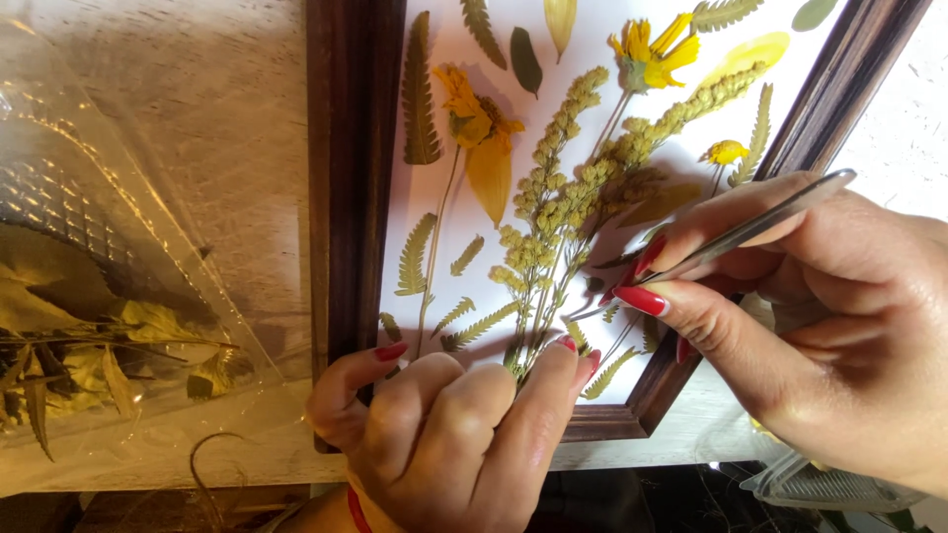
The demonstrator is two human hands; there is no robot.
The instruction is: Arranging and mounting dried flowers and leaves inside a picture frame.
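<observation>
In the lower middle of the frame the left hand (449, 434) presses its fingertips down on the foot of a pressed goldenrod sprig (568, 202), pinning the stems against the white backing sheet (449, 212) inside a dark wooden picture frame (351, 178). The sprig's long axis runs diagonally, from the fingertips at lower centre up toward the upper right. From the right edge, the right hand (820, 316) is clamped on slim metal tweezers (731, 237), whose tips point left and down, meeting the sprig's stems just above the left fingertips; the tweezers lie across the stems rather than along them. Fern leaflets (415, 257) and yellow flowers (652, 54) lie around.
</observation>
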